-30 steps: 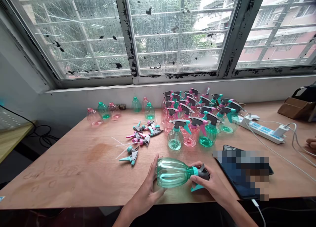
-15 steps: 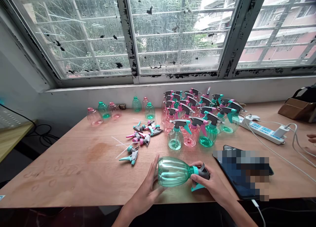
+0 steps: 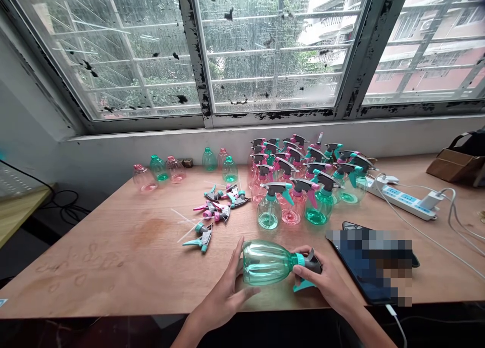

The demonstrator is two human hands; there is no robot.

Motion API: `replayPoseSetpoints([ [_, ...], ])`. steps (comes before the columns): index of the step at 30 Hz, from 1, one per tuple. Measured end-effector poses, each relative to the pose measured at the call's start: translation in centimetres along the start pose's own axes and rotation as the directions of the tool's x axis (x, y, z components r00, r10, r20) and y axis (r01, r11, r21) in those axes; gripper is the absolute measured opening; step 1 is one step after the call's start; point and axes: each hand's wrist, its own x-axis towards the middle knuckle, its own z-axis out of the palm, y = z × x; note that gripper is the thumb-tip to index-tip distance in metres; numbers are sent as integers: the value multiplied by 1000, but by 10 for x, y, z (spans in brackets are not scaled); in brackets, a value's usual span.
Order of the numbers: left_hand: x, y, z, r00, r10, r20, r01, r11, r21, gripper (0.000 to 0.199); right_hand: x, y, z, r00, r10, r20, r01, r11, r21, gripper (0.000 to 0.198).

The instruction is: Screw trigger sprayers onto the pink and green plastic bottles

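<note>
A clear green spray bottle [image 3: 267, 262] lies sideways above the table's front edge, its base to the left. My left hand [image 3: 223, 282] is cupped around the base, with fingers behind it and the thumb stretched along its lower side. At the other end, my right hand [image 3: 322, 277] grips the grey-and-turquoise spray head [image 3: 311, 261], thumb on the near side of the neck. The turquoise trigger [image 3: 303, 286] points down below that hand. Loose spray heads in pink, turquoise and grey [image 3: 222, 206] lie beyond my left hand, some showing white tubes.
Several spray bottles with heads [image 3: 291, 181] stand grouped at the back. Headless pink and green bottles [image 3: 159, 168] stand further left by the wall. On the right are a tablet [image 3: 356, 272] with a phone, a power strip [image 3: 403, 199] with cables, and a brown box [image 3: 454, 166].
My left thumb has slid a little to the right under the bottle. The bottle stays in nearly the same place. Another person's hand at the right edge has withdrawn.
</note>
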Motion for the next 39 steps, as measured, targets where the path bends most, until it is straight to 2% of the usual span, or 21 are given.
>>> replayPoseSetpoints([
  [4, 0, 1, 1, 1000, -25, -12, 25, 999, -42, 106, 0, -3, 2, 1000, -5, 4, 6, 1000, -24, 34],
  [7, 0, 1, 2, 998, -47, -39, 45, 998, -50, 102, -1, -5, 3, 1000, -4, 10, 4, 999, -44, 35],
  [15, 1, 5, 2, 998, -17, -57, 24, 992, 120, 95, -1, -3, -1, 1000, 1, 31, -1, 1000, -14, 32],
  [21, -1, 5, 3, 993, -92, -74, 95, 995, 38, 104, -1, -4, 0, 999, 2, 32, -1, 999, -34, 32],
  [29, 1, 5, 3, 998, -7, -56, 12, 997, 79, 94, -1, -3, -1, 999, 12, 31, -11, 1000, -16, 32],
  [34, 1, 2, 1, 996, -54, -64, 56, 998, 30, 109, -3, -2, -1, 999, 3, 47, -2, 1000, -17, 29],
  [39, 1, 0, 1, 996, -51, -75, 54, 998, 27, 100, -3, 0, -1, 999, 17, 43, -17, 1000, -4, 30],
])
